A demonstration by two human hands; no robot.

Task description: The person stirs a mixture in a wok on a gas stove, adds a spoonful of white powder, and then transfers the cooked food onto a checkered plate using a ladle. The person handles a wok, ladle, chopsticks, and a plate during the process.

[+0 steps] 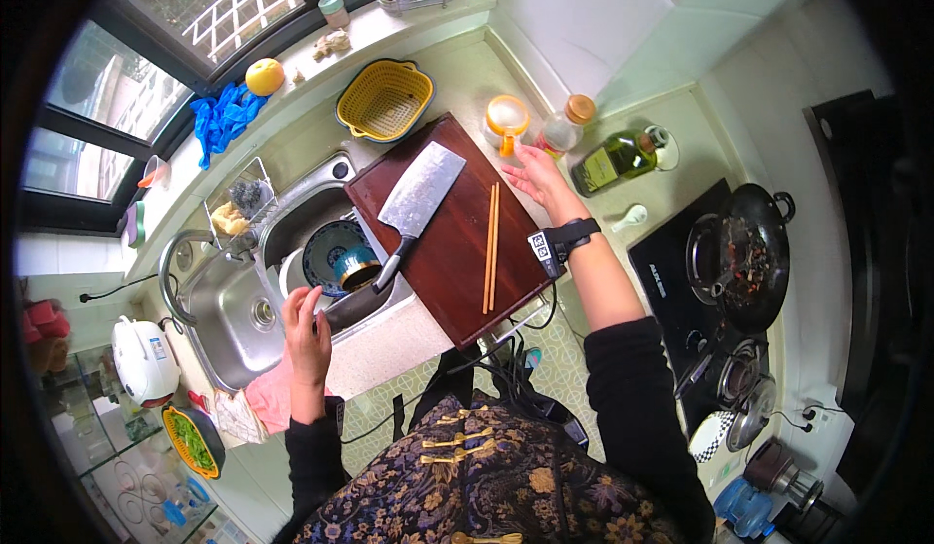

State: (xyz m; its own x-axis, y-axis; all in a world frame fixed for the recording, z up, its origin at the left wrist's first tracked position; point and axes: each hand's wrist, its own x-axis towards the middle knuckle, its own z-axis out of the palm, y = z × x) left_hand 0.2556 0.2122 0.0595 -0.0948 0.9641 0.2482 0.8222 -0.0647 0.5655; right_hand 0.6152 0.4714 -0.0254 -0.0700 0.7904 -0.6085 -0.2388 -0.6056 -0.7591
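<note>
My right hand (536, 175) reaches over the far right edge of a dark red-brown cutting board (452, 267), fingers apart and holding nothing. Its index fingertip is at the orange handle of a clear jar (506, 117); whether they touch I cannot tell. On the board lie a cleaver (423, 190), its black handle pointing toward the sink, and a pair of wooden chopsticks (491, 252). Over the sink's front edge hovers my left hand (306, 336), empty, with loosely bent fingers. Below and beyond it, bowls (332, 256) sit in a basin of the steel sink (233, 325).
Behind the board stands a yellow colander basket (387, 99). A cork-topped jar (565, 128), a green oil bottle (616, 161) and a white spoon (631, 217) occupy the right counter. A wok with food (751, 267) sits on the black cooktop (657, 252). Pink cloth (270, 402) hangs at the left.
</note>
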